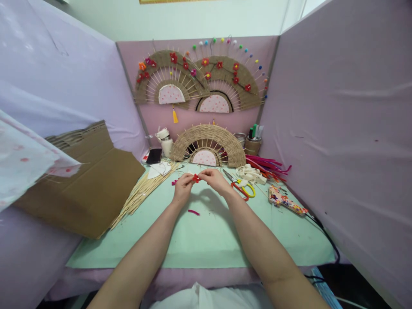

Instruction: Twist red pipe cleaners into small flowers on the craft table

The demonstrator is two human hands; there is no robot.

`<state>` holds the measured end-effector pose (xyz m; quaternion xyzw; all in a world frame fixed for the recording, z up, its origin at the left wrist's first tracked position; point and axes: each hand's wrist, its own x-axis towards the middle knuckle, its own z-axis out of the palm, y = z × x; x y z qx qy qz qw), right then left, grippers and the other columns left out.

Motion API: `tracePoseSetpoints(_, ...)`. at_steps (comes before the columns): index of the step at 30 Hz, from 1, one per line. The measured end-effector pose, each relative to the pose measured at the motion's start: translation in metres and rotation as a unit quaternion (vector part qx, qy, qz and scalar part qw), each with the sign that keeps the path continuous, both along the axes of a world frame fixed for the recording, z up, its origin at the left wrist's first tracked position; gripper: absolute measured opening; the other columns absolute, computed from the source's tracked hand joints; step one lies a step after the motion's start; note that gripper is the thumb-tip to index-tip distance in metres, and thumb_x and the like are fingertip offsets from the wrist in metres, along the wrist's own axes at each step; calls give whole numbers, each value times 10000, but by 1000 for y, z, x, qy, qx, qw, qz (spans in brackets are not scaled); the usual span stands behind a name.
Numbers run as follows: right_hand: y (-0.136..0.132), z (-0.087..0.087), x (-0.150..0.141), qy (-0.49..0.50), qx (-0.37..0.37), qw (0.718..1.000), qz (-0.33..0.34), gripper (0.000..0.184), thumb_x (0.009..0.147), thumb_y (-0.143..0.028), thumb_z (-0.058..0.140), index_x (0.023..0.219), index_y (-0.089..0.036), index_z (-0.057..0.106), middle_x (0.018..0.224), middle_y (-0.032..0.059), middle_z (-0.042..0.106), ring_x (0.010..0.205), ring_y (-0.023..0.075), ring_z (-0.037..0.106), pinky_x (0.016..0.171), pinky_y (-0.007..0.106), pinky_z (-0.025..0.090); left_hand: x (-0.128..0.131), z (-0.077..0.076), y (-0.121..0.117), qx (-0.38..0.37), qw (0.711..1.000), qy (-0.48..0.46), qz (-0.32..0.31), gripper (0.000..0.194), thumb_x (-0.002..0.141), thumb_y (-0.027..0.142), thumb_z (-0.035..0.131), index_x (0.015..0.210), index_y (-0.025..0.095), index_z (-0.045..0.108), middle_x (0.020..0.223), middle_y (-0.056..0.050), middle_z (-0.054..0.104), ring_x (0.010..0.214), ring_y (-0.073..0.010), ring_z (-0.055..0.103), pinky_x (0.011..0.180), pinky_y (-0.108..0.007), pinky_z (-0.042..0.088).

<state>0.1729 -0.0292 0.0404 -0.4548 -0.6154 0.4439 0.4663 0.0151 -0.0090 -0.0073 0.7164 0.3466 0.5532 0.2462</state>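
A small red pipe-cleaner flower (pixel 196 178) is pinched between the fingertips of my left hand (pixel 183 186), above the middle of the table. From the other side, the thumb and forefinger of my right hand (pixel 213 178) close on the flower's right edge. Partly behind my left hand lies a magenta fuzzy piece (pixel 174 183). A short magenta pipe-cleaner length (pixel 194 212) rests on the mint cloth (pixel 206 244) nearer to me. Just beyond both hands stands a twine-wrapped half-round fan (pixel 209 133) with a pink dotted centre.
Scissors (pixel 240 184) with red and yellow handles lie right of my hands, near cream cord (pixel 251 174), pipe cleaners (pixel 267 165) and a floral-patterned glue gun (pixel 286 201) with a cable. Thin sticks (pixel 144 189) and cardboard (pixel 83 184) occupy the left. Two flowered fans (pixel 238 77) hang behind.
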Motion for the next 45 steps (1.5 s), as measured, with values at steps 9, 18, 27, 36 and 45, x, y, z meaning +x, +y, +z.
tracePoseSetpoints(9, 5, -5, -3, -12, 42, 999, 2, 224, 728, -370, 561, 717, -152, 614, 665, -8, 587, 590, 97, 453, 586, 227, 343, 0, 10, -5, -42, 998, -20, -38, 140, 765, 274, 580, 712, 209, 692, 738, -24, 571, 689, -139, 501, 594, -258, 400)
tracePoseSetpoints(18, 3, -3, -3, -28, 69, 997, 6, 219, 728, -366, 563, 720, -154, 619, 672, -2, 593, 620, 110, 468, 610, 231, 357, 0, 21, -12, -69, 996, -27, -40, 163, 731, 288, 595, 614, 201, 669, 723, -35, 579, 705, -152, 501, 595, -257, 409)
tracePoseSetpoints(27, 6, -4, -4, 10, 63, 996, -56, 313, 771, -425, 514, 899, -175, 651, 781, 11, 625, 672, 122, 503, 626, 234, 390, -5, 12, -2, -72, 994, -87, -15, 105, 712, 291, 642, 719, 203, 699, 794, -26, 577, 713, -136, 507, 596, -249, 399)
tracePoseSetpoints(36, 15, -19, -5, -53, 102, 992, -48, 220, 780, -328, 519, 824, -160, 654, 785, 34, 646, 733, 150, 549, 689, 263, 410, -7, 10, 4, -76, 988, -136, 11, 164, 660, 346, 694, 717, 193, 692, 799, -33, 615, 744, -148, 537, 596, -248, 425)
tracePoseSetpoints(45, 9, -20, -16, -117, 135, 983, -47, 178, 769, -310, 580, 855, -170, 650, 831, 43, 654, 747, 147, 562, 717, 269, 415, -4, 10, 2, -298, 907, -297, -25, 325, 570, 383, 768, 801, 175, 672, 809, -37, 639, 742, -115, 584, 642, -224, 439)
